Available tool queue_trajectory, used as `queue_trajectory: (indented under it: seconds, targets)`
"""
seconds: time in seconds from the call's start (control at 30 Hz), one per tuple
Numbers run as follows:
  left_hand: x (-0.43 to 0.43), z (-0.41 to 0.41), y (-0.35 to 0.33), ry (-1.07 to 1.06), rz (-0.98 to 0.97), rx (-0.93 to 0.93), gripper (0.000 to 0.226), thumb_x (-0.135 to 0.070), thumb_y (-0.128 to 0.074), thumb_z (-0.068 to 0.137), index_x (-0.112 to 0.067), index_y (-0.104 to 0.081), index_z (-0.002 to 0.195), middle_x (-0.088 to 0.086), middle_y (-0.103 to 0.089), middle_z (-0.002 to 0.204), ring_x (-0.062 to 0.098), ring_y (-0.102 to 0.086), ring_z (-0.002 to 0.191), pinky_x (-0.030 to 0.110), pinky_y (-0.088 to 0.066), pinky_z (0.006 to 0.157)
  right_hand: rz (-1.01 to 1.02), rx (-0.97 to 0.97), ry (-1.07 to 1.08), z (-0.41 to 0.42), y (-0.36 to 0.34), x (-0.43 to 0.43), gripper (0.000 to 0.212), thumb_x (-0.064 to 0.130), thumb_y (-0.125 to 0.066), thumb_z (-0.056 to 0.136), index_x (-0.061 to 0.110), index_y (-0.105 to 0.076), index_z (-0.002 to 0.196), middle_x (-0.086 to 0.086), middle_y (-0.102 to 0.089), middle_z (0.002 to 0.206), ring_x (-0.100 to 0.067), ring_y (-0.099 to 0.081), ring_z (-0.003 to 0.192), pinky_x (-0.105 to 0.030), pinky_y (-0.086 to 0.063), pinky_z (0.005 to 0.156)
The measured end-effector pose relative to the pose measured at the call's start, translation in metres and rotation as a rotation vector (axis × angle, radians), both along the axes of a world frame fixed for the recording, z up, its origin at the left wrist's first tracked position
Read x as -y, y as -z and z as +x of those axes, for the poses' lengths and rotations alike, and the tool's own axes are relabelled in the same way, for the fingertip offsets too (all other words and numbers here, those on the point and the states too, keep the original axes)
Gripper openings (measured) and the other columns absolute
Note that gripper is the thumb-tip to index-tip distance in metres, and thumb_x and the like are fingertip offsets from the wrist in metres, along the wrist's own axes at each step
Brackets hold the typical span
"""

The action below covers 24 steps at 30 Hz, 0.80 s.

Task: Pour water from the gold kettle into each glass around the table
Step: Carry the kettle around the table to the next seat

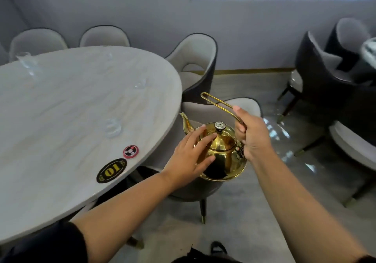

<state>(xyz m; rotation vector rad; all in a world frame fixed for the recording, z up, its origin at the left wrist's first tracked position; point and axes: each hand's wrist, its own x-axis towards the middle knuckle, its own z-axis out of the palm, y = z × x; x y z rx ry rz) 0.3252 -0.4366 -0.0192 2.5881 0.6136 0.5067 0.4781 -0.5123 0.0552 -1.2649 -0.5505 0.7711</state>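
Gripping the gold kettle (220, 152), right hand (251, 135).

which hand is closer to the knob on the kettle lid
Left. The left hand lies on the gold kettle, fingertips just left of the lid knob; the right hand grips the handle farther right.

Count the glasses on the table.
4 glasses: one near the badges, one by the right edge, one far left, one faint at the far edge. More may lie outside the view.
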Motion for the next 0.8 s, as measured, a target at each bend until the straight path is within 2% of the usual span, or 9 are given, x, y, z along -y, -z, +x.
queue_trajectory:
  seconds: [0.1,0.23,0.33,0.5,0.63,0.7,0.8]
  targets:
    - [0.016,0.028,-0.001,0.064,-0.023,-0.006,0.055,-0.053,-0.038,0.093,-0.044,-0.017,0.143,-0.008,-0.011,0.156,0.018,-0.01,0.144,0.043,-0.016,0.116,0.017,-0.017,0.071,0.025,0.0,0.027,0.058,0.026,-0.055,0.092,0.021,-0.049,0.035,0.009,-0.03,0.037,-0.006,-0.02,0.033,-0.016,-0.016,0.038]
    - [0.033,0.081,0.0,0.135,-0.055,0.003,0.054,-0.053,-0.038,0.093,-0.046,-0.018,0.142,-0.009,-0.012,0.156,0.017,-0.01,0.144,0.048,-0.019,0.116,0.017,-0.004,0.13,0.073,0.003,0.056,0.051,0.027,-0.055,0.092,0.014,-0.036,0.046,0.008,-0.027,0.037,-0.006,-0.02,0.033,-0.022,-0.014,0.043]
    - [0.048,0.131,0.003,0.179,-0.071,-0.003,0.054,-0.053,-0.039,0.093,-0.049,-0.015,0.141,-0.01,-0.01,0.156,0.016,-0.008,0.144,0.047,-0.02,0.116,0.015,0.027,0.145,0.121,0.007,0.077,0.05,0.028,-0.055,0.092,0.013,-0.036,0.049,0.008,-0.027,0.036,-0.008,-0.02,0.034,-0.025,-0.014,0.046]
    - [0.07,0.214,0.01,0.197,-0.06,0.042,0.055,-0.054,-0.037,0.092,-0.045,-0.018,0.143,-0.005,-0.014,0.156,0.017,-0.014,0.143,0.047,-0.025,0.114,-0.036,0.115,0.106,0.207,0.011,0.097,0.053,0.028,-0.055,0.092,0.014,-0.032,0.046,0.01,-0.025,0.036,-0.008,-0.018,0.036,-0.022,-0.018,0.045]
    - [0.082,0.273,0.017,0.19,-0.097,0.028,0.056,-0.053,-0.039,0.092,-0.045,-0.016,0.143,-0.007,-0.012,0.157,0.015,-0.014,0.143,0.048,-0.025,0.114,-0.073,0.136,0.087,0.269,0.014,0.107,0.053,0.027,-0.056,0.092,0.013,-0.031,0.047,0.009,-0.025,0.036,-0.008,-0.018,0.037,-0.023,-0.02,0.048]
    - [0.083,0.3,0.02,0.19,-0.113,0.013,0.056,-0.052,-0.04,0.093,-0.044,-0.016,0.144,-0.007,-0.012,0.157,0.015,-0.013,0.143,0.049,-0.023,0.114,-0.084,0.128,0.09,0.297,0.016,0.107,0.052,0.027,-0.056,0.091,0.013,-0.032,0.048,0.009,-0.026,0.037,-0.007,-0.018,0.037,-0.02,-0.02,0.045]
    - [0.076,0.335,0.021,0.183,-0.119,-0.023,0.056,-0.048,-0.042,0.094,-0.042,-0.018,0.144,-0.007,-0.01,0.157,0.015,-0.013,0.143,0.045,-0.018,0.116,-0.114,0.116,0.093,0.333,0.023,0.098,0.053,0.03,-0.056,0.091,0.013,-0.032,0.046,0.007,-0.025,0.037,-0.009,-0.018,0.037,-0.021,-0.021,0.046]
